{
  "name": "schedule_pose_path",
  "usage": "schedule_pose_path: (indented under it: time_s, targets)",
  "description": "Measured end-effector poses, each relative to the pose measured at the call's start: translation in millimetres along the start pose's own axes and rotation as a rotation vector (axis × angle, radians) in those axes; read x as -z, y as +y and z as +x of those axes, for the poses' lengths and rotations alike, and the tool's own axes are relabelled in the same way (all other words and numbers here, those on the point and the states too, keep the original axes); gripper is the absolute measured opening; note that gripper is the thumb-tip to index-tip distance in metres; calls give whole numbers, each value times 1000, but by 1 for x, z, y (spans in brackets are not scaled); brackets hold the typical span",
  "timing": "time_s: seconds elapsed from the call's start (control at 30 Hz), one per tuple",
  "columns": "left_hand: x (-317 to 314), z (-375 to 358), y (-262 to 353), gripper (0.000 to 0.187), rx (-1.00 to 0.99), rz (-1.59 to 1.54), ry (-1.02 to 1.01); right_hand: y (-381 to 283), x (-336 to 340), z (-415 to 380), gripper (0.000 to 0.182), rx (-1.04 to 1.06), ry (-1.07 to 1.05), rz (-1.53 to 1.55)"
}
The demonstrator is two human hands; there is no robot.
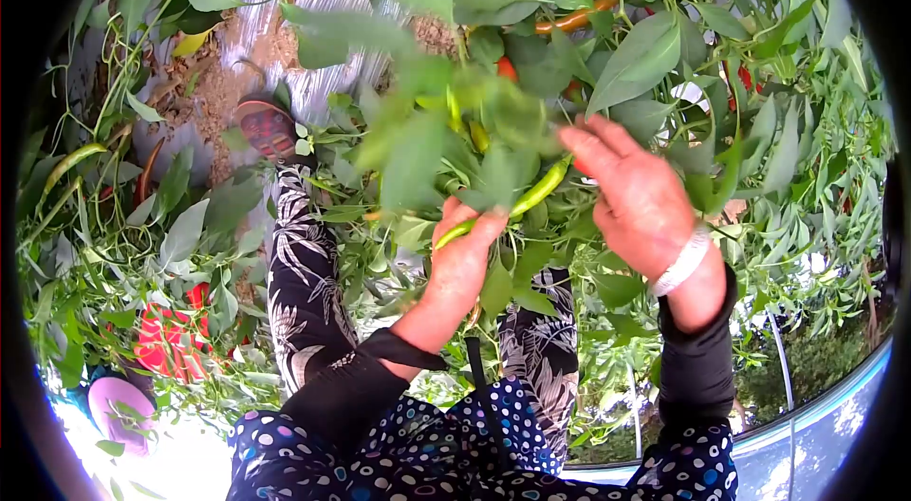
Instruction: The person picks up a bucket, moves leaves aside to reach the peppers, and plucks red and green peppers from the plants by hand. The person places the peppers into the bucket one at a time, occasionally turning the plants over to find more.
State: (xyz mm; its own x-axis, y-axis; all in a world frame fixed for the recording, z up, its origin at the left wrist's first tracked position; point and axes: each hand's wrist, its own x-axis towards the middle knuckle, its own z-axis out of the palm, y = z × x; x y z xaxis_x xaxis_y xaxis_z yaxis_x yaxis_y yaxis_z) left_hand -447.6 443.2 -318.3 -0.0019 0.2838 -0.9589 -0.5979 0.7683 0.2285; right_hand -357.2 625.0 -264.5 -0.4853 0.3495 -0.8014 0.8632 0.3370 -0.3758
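Note:
A long, slightly curved green chili pepper (541, 190) lies across my left hand (460, 250), whose thumb and fingers are closed around its lower part. Leaves blurred by motion hang just above this hand. To the right, my right hand (641, 193), with a white band at the wrist, is held near the pepper's upper end. Its fingers are stretched out and the thumb stands apart; the fingertips are smeared among the leaves. Behind the blurred leaves, a red chili pepper (507, 69) hangs on the plant.
Dense pepper plants surround me. Orange-brown peppers (579, 19) hang at the top, and a pale green pepper (74, 164) at the left. A red container or bag (171, 342) stands lower left, near a pink rounded object (121, 414). My shoe (267, 126) rests by silvery ground film (323, 88).

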Motion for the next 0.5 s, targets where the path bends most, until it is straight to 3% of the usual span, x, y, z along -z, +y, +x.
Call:
schedule_pose_path:
  time_s: [0.03, 0.2, 0.23, 0.33, 0.47, 0.5]
  targets:
    - [-5, -5, 7, 24, 107, -124, 49, -10, 13, 7, 56, 50, 49, 23]
    - [-12, -9, -8, 22, 38, -196, 44, 4, -25, 74, 13, 315, 258, -136]
    - [-12, -10, -12, 20, 47, -191, 42, 15, -37, 93, 10, 118, 161, -239]
    - [-16, -13, -12, 16, 17, -235, 95, 53, -42, 125, 15, -117, 45, -507]
    - [-18, -19, -18, 16, 20, -308, 138, 77, -25, 132, 18, -249, 108, -605]
    - [-16, -18, -18, 14, 116, -302, 139, 74, -21, 136, 18, -251, 105, -607]
